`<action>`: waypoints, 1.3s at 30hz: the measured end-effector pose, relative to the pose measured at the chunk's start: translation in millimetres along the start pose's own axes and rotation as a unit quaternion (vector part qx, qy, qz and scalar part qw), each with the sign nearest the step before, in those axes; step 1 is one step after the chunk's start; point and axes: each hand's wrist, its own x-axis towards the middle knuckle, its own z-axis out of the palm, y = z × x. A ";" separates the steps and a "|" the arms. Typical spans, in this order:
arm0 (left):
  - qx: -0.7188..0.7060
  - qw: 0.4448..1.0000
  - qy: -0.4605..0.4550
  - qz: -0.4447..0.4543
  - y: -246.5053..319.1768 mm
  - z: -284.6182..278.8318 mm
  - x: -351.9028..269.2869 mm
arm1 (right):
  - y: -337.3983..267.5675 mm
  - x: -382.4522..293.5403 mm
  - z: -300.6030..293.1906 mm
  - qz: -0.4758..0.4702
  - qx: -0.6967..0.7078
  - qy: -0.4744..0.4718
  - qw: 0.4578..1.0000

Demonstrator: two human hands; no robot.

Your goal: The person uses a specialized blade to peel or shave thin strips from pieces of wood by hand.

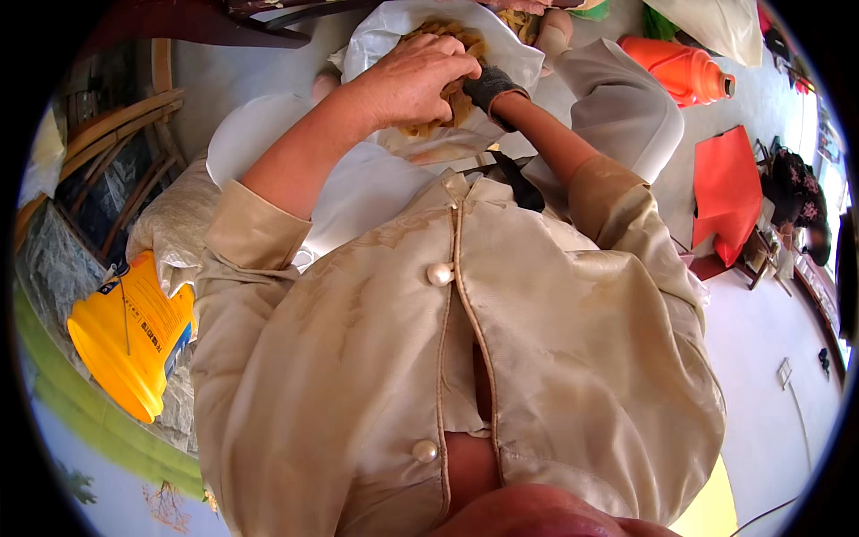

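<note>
A white plastic bag (382,30) stands between my knees, its mouth wide and brownish-yellow dried strips (463,111) inside. My left hand (419,77) is bare and reaches over the strips, with its fingers bent and its thumb pointing down toward them. Whether it pinches a strip is hidden. Close beside it, my right hand (493,90) wears a dark glove (490,87). Its fingertips reach in among the strips near the left fingers, and what they hold cannot be made out.
To the left are a yellow plastic container (134,335), a stuffed woven sack (178,218) and a wooden-framed chair (121,127). An orange thermos flask (678,70) lies at upper right. Beyond my right arm are a red sheet-like item (728,191) and another person (795,191).
</note>
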 end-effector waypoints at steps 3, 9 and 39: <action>0.009 1.000 -0.005 0.004 1.7 -3.6 3.7 | -2.8 13.7 -6.1 0.049 0.038 -0.016 0.998; 0.015 1.000 -0.018 -0.009 2.2 -4.9 14.0 | 37.7 65.0 55.7 0.022 -0.094 -0.016 0.995; -0.496 0.851 -0.089 -0.146 -9.5 -13.1 5.4 | -69.8 -155.1 -178.8 -0.211 0.728 0.255 0.600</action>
